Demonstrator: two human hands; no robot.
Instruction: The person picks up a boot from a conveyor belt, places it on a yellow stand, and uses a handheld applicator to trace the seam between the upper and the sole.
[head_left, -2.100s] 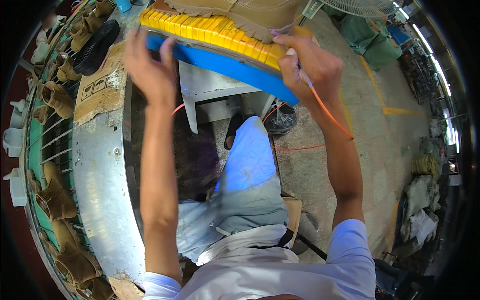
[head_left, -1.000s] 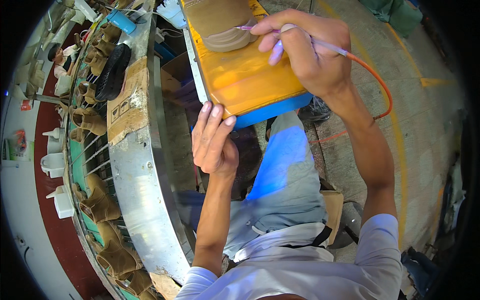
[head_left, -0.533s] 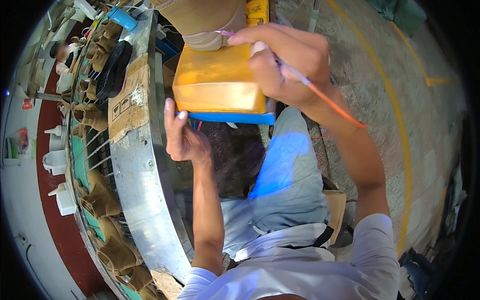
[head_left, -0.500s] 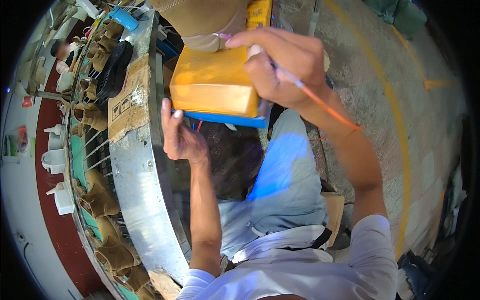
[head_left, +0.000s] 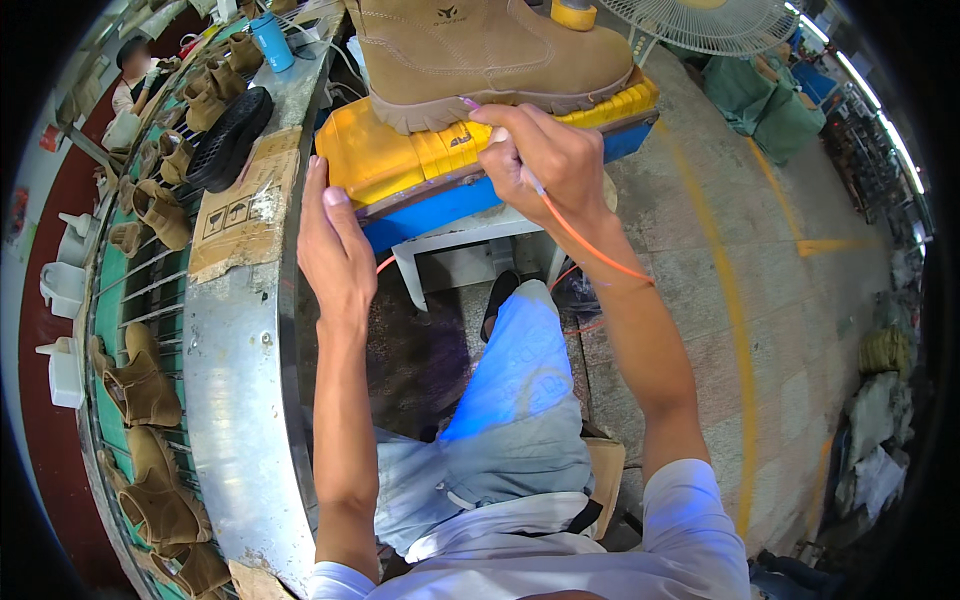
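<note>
A tan ankle boot (head_left: 490, 60) sits at the top, sideways, its toe to the right, on a yellow and blue block (head_left: 400, 165). My right hand (head_left: 555, 165) is closed round a slim pen-like tool (head_left: 538, 187) with an orange cord trailing over my wrist. Its pinkish tip meets the boot where the upper joins the sole. My left hand (head_left: 337, 250) is at the left end of the block, fingers stretched upward and thumb beside the block's edge; it holds nothing, and whether it presses on the block I cannot tell.
A white stool (head_left: 465, 228) supports the block. The metal bench (head_left: 240, 370) runs along my left, with cardboard (head_left: 240, 215), a black sole (head_left: 228, 140) and a blue bottle (head_left: 271, 42). Beyond are racked tan boots (head_left: 150, 385) and white squeeze bottles (head_left: 66, 372). A fan (head_left: 700, 22) stands at top right.
The boot and block have turned from end-on to sideways, so their long side now faces me. My view has risen and shifted right. The pen tip still meets the boot's lower edge.
</note>
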